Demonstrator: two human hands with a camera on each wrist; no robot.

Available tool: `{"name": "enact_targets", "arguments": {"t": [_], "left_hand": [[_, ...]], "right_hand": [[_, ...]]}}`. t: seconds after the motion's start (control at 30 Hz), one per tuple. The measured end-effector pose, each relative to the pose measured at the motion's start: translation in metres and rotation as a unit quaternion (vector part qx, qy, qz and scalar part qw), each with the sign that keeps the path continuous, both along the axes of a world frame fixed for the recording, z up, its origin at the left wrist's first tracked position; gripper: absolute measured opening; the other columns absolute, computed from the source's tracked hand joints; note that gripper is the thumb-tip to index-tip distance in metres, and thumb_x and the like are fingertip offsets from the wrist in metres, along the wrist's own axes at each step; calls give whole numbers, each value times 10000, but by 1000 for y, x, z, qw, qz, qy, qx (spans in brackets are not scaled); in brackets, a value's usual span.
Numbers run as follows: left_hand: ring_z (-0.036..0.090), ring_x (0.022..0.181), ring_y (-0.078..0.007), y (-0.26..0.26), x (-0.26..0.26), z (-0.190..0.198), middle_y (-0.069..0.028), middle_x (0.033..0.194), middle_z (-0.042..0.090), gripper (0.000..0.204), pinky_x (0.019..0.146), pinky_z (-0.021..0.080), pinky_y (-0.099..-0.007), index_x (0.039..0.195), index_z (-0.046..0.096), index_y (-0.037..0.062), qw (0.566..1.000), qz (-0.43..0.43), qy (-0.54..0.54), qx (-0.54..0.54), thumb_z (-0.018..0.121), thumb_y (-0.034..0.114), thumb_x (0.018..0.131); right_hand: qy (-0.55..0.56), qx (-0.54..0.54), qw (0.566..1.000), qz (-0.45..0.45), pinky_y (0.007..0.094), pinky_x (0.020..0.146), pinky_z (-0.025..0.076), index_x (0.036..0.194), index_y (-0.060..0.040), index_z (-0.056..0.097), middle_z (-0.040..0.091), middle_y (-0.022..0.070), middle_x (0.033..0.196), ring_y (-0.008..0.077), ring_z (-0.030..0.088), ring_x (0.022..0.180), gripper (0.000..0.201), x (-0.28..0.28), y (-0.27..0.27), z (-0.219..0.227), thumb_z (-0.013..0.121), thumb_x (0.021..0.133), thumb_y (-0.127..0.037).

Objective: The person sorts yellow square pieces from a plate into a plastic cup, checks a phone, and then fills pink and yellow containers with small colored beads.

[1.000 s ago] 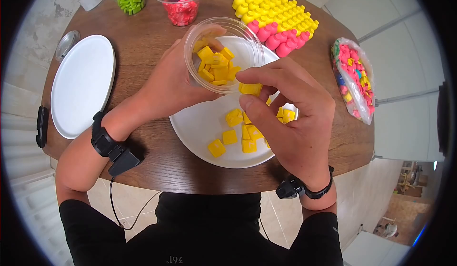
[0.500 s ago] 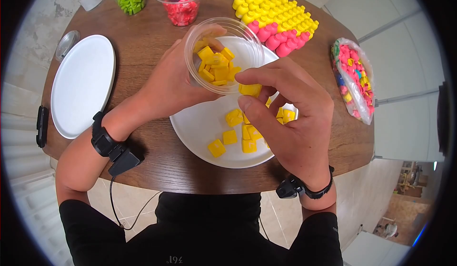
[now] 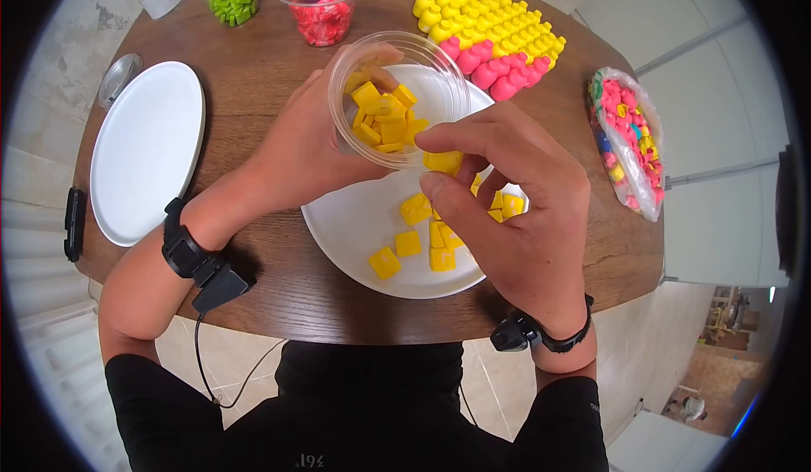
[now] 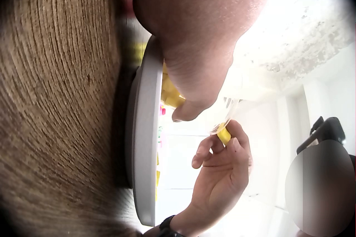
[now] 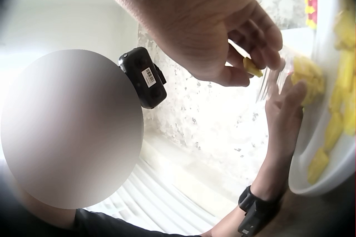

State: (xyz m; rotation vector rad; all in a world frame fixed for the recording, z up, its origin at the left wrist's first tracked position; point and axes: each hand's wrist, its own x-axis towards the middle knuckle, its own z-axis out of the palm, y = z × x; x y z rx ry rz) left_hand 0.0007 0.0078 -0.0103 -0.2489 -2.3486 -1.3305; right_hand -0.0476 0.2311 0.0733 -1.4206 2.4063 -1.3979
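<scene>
My left hand [image 3: 296, 134] grips a clear plastic cup [image 3: 399, 37], its mouth tilted toward the head camera. Yellow square pieces [image 3: 382, 113] fill the cup's lower part. Thumb and index finger of my right hand [image 3: 536, 198] pinch one yellow square piece [image 3: 443, 163] right at the cup's near rim. In the left wrist view, that same piece [image 4: 224, 135] shows between the fingertips, and it also appears in the right wrist view. Below both hands lies a white round plate [image 3: 342, 227] with loose yellow squares [image 3: 407, 243], some of them hidden behind my right hand.
An oval-looking white plate [image 3: 148, 155] lies at the left. Along the back stand cups of green pieces [image 3: 232, 3] and red pieces [image 3: 325, 23], purple ones behind. Yellow and pink bottle-shaped pieces [image 3: 494, 29] form a block; a plastic bag of colourful pieces [image 3: 629, 143] sits right.
My right hand and the pinched yellow piece have drifted very slightly left. The cup in my left hand stays practically still, and the pieces on the plate have not moved.
</scene>
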Motion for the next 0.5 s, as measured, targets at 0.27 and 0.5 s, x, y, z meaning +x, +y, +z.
{"name": "enact_targets", "arguments": {"t": [0.27, 0.5], "left_hand": [[614, 1207, -176, 1, 0, 2, -69, 1376, 572, 906, 1065, 506, -342, 1469, 515, 88, 1000, 0, -6, -7, 966, 115, 684], [612, 1204, -167, 0, 1, 2, -69, 1369, 575, 911, 1064, 508, -340, 1475, 509, 88, 1000, 0, -10, -21, 967, 115, 687]], "right_hand": [[9, 5, 1000, 5, 219, 610, 493, 1071, -51, 797, 730, 49, 1006, 108, 664, 777, 253, -1, 1, 0, 788, 825, 9], [11, 10, 1000, 6, 214, 604, 484, 1070, -55, 798, 726, 47, 997, 106, 666, 768, 254, 0, 0, 0, 789, 823, 3]]}}
